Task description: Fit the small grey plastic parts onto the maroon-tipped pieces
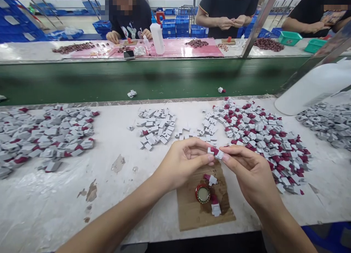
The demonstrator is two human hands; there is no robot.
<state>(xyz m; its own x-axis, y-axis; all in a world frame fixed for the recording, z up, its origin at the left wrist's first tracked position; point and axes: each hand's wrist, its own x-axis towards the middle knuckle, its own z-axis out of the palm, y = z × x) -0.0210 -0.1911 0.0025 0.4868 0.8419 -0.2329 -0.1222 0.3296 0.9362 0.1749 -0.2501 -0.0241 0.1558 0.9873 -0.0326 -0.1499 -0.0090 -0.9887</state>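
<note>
My left hand (182, 161) and my right hand (251, 168) meet above a brown cardboard piece (189, 209). Between their fingertips is a small grey and dark red part (215, 152), pinched from both sides. On the cardboard lie a red-rimmed bottle cap (203, 193), one grey and red part (211, 179) above it and another (215, 208) below right. A large pile of grey and red parts (263, 136) lies beyond my right hand. Plain grey pieces (157, 126) are heaped beyond my left hand.
More grey and red parts (49, 136) cover the far left. At the right, a white bottle (309, 88) leans near a grey pile (329, 125). A green belt (164, 77) runs behind the white table (115, 205). Several people work across it.
</note>
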